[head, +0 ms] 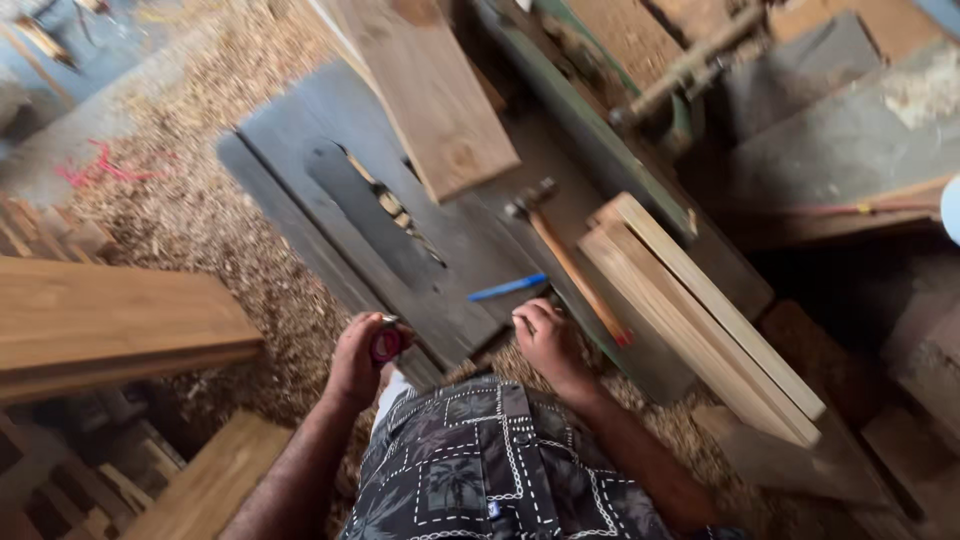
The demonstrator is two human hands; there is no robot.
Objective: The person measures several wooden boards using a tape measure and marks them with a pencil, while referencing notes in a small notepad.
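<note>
At the saw table's (pixel 300 150) near edge, the left hand (pixel 355 362) grips a small red object (pixel 387 344); the right hand (pixel 545 340), fingers curled and empty, rests beside a blue pencil (pixel 508 288) lying lengthwise toward the hammer (pixel 565 255).

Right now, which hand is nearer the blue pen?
Right. The right hand rests just below the blue pen; the left hand, gripping a small red object, sits farther left.

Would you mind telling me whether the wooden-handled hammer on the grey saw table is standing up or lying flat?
Lying flat: the wooden-handled hammer rests lengthwise on the grey saw table, head away from the person.
</note>
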